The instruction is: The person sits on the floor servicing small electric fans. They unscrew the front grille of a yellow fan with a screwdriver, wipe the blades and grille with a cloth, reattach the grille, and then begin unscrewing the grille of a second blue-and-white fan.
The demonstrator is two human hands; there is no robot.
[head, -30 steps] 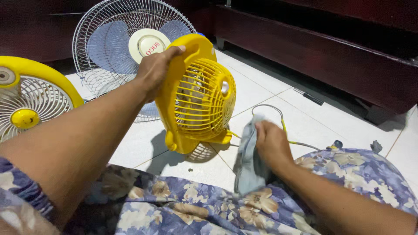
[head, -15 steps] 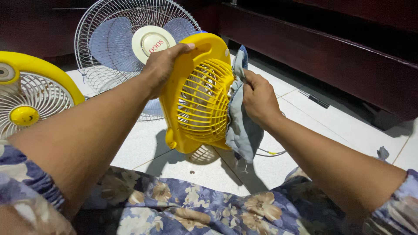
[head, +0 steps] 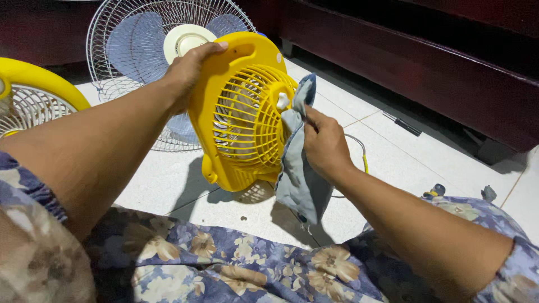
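Note:
A small yellow fan [head: 244,115] with a round grille is held off the white tiled floor. My left hand [head: 188,70] grips its top rim from the left. My right hand [head: 324,145] clutches a grey-blue cloth [head: 297,168] and presses it against the right side of the grille, near the hub. The lower part of the cloth hangs free below my hand. My flowered garment covers my lap at the bottom of the view.
A large white wire-guarded fan with blue blades [head: 157,50] stands behind the yellow one. Another yellow fan [head: 31,95] sits at the left edge. A cord [head: 359,151] lies on the tiles, a dark tool [head: 401,124] beside dark wooden furniture [head: 426,62].
My right hand rose from the floor with the cloth and brought it against the fan's grille, then slid lower. The left hand kept its hold on the fan's top.

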